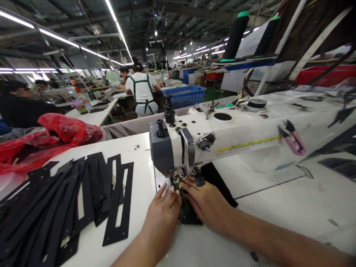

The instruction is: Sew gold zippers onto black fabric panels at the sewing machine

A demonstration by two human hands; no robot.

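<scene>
Under the head of a white sewing machine (162,152) lies a black strip (190,217) with a narrow gold-coloured line, perhaps a zipper, along it. My left hand (162,213) presses the strip's left side just before the needle area, its fingers bent together and the thumb stretched toward the machine. From the right, my right hand (210,202) holds the same strip, fingertips close to the presser foot. Both hands partly cover the strip. Behind my right hand spreads a larger black piece (217,181). The needle tip is too small to make out.
Black slotted frames (118,207) lie heaped on the left of the white table, beside a red plastic bag (69,129). Pink thread snips (294,141) rest on the machine arm. Thread cones (236,35) stand above. A person (141,89) works ahead near a blue basket (187,95).
</scene>
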